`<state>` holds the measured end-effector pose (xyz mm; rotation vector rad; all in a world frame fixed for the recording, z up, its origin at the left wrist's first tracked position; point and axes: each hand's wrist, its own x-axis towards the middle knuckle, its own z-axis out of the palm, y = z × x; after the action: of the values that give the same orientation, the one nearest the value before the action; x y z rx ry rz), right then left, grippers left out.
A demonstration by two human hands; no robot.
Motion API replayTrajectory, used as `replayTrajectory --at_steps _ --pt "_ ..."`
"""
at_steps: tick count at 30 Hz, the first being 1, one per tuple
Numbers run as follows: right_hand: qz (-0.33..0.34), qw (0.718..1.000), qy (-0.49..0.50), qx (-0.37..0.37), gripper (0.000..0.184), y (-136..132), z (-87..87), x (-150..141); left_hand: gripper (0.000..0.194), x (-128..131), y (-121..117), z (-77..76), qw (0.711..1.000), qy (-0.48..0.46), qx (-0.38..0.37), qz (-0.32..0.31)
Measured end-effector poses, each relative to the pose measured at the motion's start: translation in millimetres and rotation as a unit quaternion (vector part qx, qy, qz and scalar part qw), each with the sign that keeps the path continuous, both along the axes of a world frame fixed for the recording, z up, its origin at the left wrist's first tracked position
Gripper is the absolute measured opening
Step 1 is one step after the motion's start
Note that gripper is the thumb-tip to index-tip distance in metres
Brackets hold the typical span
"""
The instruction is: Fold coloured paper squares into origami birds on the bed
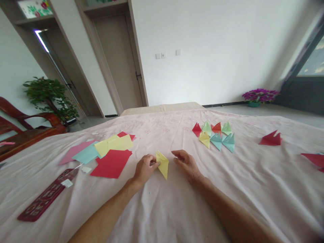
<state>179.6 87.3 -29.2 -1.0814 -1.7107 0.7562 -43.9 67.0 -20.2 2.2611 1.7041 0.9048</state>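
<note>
A folded yellow paper piece [163,164], pointed at its lower end, is pinched by its left edge between the thumb and fingers of my left hand [147,167]. Just to the right of it, my right hand [186,164] is held with thumb and fingers apart and nothing between them. Up and to the right lies a cluster of finished-looking folded paper pieces in red, green, yellow and blue, among them a yellow one [204,139] and a light blue one [229,142]. A separate red folded piece [270,138] sits farther right.
Flat paper sheets lie to the left, including a red sheet [111,164], yellow sheets [116,143] and a blue sheet [87,153]. Nearer is a dark red patterned case [45,199] with small white scraps. Another red folded piece [314,158] is at the right edge.
</note>
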Motion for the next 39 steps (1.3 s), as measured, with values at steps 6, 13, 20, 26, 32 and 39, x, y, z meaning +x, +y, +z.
replayTrajectory --at_steps 6,13,20,26,32,39 --pt "-0.117 0.99 0.07 -0.041 0.034 5.8 -5.7 2.8 0.009 15.7 36.8 3.4 0.999 0.024 0.025 0.013" --pt "-0.146 0.981 0.11 -0.057 0.035 7.1 -6.3 2.6 0.009 34.6 55.1 -0.8 0.997 0.068 0.04 -0.018" --pt "-0.149 0.978 0.127 -0.073 0.035 9.0 -7.5 2.1 0.048 26.4 61.0 -10.3 0.992 0.098 0.008 -0.079" --pt "-0.143 0.977 0.133 -0.083 0.037 9.3 -8.9 3.0 0.067 25.3 61.7 -16.9 0.993 0.082 0.005 -0.08" --pt "-0.14 0.978 0.128 -0.085 0.037 6.8 -5.2 4.4 0.05 20.2 58.0 -11.8 0.996 -0.015 0.071 -0.059" --pt "-0.132 0.983 0.091 -0.094 0.04 1.1 -4.8 1.8 0.01 23.9 47.8 -5.3 0.987 -0.109 0.115 -0.04"
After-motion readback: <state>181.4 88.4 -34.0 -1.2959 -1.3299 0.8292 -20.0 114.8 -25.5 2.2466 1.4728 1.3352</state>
